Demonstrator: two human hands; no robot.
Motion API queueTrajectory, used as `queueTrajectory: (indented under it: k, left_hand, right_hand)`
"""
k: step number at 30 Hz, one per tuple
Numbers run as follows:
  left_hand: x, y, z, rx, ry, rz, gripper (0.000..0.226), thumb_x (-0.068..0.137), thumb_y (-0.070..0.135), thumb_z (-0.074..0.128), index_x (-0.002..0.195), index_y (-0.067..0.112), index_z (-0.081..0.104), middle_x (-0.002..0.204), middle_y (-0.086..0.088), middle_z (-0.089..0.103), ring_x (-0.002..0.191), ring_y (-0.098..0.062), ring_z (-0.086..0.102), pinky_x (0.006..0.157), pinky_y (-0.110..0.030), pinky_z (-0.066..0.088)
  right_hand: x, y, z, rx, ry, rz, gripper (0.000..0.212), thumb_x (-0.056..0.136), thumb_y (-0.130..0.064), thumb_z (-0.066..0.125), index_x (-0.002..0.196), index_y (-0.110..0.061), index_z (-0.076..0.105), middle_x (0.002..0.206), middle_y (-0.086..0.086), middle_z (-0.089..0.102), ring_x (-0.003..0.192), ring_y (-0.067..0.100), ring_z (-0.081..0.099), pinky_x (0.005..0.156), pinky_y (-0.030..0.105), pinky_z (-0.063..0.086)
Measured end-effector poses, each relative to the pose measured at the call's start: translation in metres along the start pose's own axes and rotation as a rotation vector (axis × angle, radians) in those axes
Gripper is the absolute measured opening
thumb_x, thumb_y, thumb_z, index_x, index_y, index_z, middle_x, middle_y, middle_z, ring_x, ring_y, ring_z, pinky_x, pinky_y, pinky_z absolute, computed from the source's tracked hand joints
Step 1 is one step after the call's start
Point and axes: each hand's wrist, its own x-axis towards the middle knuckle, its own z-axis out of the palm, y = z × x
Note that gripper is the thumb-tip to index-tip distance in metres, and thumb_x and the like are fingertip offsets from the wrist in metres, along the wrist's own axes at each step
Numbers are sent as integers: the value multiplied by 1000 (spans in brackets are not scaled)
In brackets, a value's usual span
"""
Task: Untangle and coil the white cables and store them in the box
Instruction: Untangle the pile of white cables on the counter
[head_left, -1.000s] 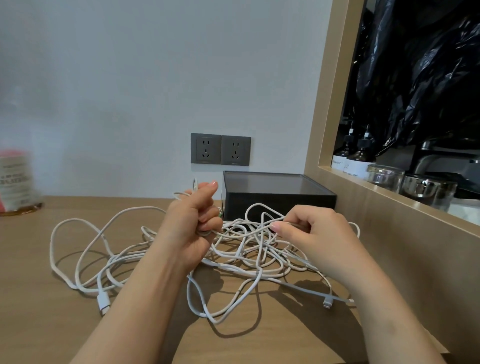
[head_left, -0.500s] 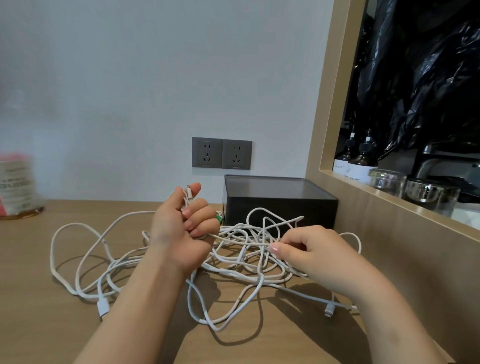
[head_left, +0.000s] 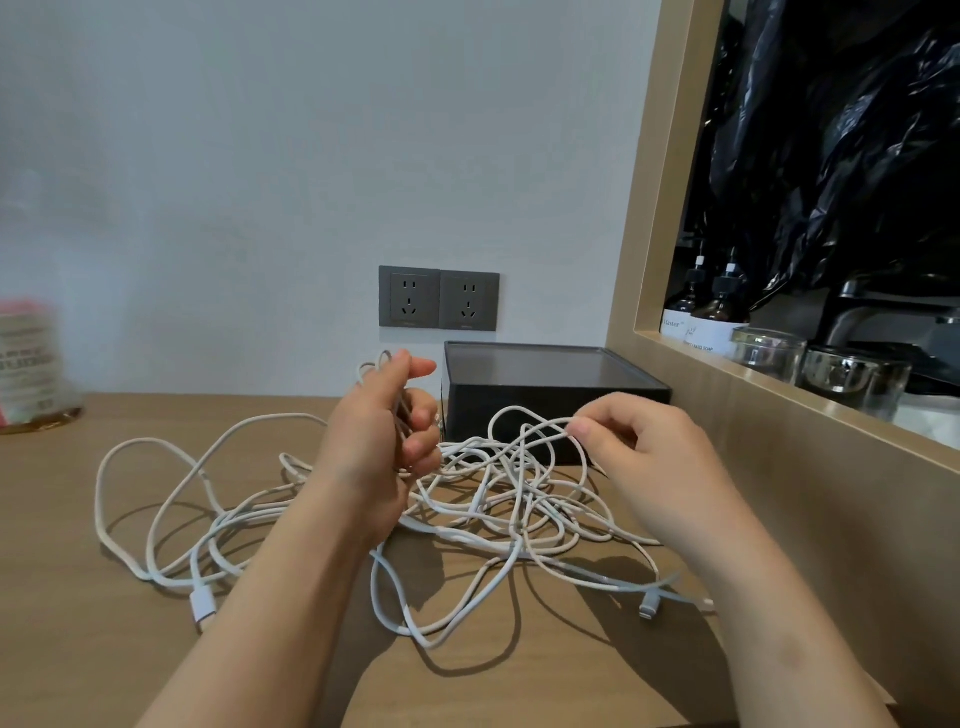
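My left hand (head_left: 379, 441) is raised over the middle of a wooden surface (head_left: 78, 649), its fingers (head_left: 423, 415) curled round a few gathered strands of the white cables (head_left: 498, 499). My right hand (head_left: 639, 457), at three o'clock from it, pinches one raised loop between thumb and forefinger.

The job looks barely begun. Almost all the cable lies on the surface as a loose tangle, spreading from nine o'clock to four o'clock under my hands, with one plug (head_left: 202, 605) at seven o'clock and another (head_left: 649, 608) at five o'clock. I see no finished coil.

The dark box (head_left: 550, 395) stands at one o'clock, just behind the tangle, against the wall. Nothing appears stored in it, and I cannot tell whether its top is open or covered.

Two grey wall sockets (head_left: 439, 299) sit at twelve o'clock. A blurred container (head_left: 31, 364) stands at nine o'clock. At two o'clock, a wood-framed recess holds dark bottles (head_left: 711, 312), glass jars (head_left: 769, 353) and black plastic sheeting (head_left: 831, 156).
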Motion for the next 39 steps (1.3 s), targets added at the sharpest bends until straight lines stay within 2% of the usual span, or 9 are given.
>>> queueTrajectory:
  k: [6,12,14,17,20,27,29,32,39]
  left_hand:
    - [-1,-8,7,205,-102,-30,27,100,33,36,96,12,52,57,-2,57,35,-7,33,36,-14,20]
    - [-4,-9,2,513,-239,-154,35,98,40,37,102,10,54,84,-3,74,47,-8,37,39,-16,30]
    - [-6,-8,2,587,-335,-214,40,98,40,37,109,6,55,90,-7,74,49,-8,38,41,-16,30]
    - [-9,-6,3,630,-455,-270,34,97,35,40,105,7,57,81,-9,72,51,-9,38,42,-17,28]
    - [-12,-4,4,658,-534,-225,28,90,31,50,103,8,58,72,-6,69,55,-12,40,46,-18,31]
    - [-11,-5,4,633,-537,-127,18,96,20,47,85,11,56,53,-1,51,60,-14,58,72,-32,50]
    - [-12,-6,3,562,-576,-169,20,95,22,48,79,10,49,51,-1,46,51,-16,55,57,-28,51]
    - [-10,-8,3,499,-512,-161,25,97,21,46,75,12,40,50,1,37,37,-10,37,38,-18,34]
    - [-3,-6,1,408,-276,-25,29,101,18,39,73,13,35,49,1,26,36,-9,19,38,-16,15]
  right_hand:
    - [-4,-10,-3,107,15,-173,19,88,-25,60,74,-38,64,70,-14,65,69,-1,56,59,11,43]
    - [-7,-15,-7,68,-51,-283,31,85,-21,65,70,-48,61,86,-27,63,82,-2,58,65,9,43]
    - [-7,-13,-6,64,-1,-281,28,82,-22,68,68,-45,62,80,-26,64,76,-2,58,63,9,42]
    - [-5,-10,-4,75,98,-216,15,78,-26,72,65,-29,65,61,-19,59,57,1,52,54,11,40]
    - [-4,-7,-3,49,178,-163,20,75,-33,74,64,-23,61,54,-18,55,53,1,50,49,10,38]
    - [-2,-7,3,55,227,-92,26,75,-39,72,63,-21,59,48,-9,52,55,-1,49,50,10,38]
    - [-3,-8,5,64,206,-87,24,79,-36,70,62,-23,58,52,-18,54,55,-3,49,51,8,38]
    - [-2,-8,4,86,165,-68,18,84,-33,64,68,-25,61,56,-18,56,56,-3,49,51,9,38]
    - [-1,-2,-4,235,25,151,24,88,-35,59,69,-21,65,38,-11,44,37,1,41,50,27,45]
